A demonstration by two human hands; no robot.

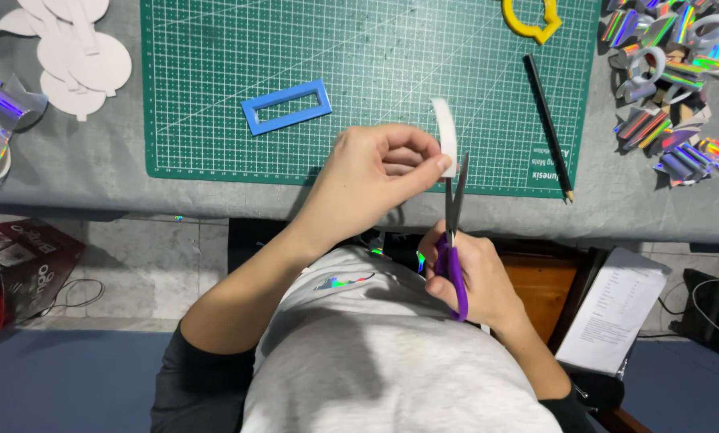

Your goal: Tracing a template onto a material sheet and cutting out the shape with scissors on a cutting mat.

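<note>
Nearest, right hand [476, 281] grips purple-handled steel scissors [454, 232], blades apparently parted around a narrow white paper strip [446, 143] pinched low by left hand [375, 172] above the green gridded cutting mat [215, 64]; light, floppy, best held close to the cut.

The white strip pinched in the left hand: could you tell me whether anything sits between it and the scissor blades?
Nothing visible does. The left hand pinches the white strip by its lower end, and the blades of the purple-handled scissors, held in the right hand, meet the strip from below. The pencil and blue rectangular frame lie apart on the green cutting mat.
</note>
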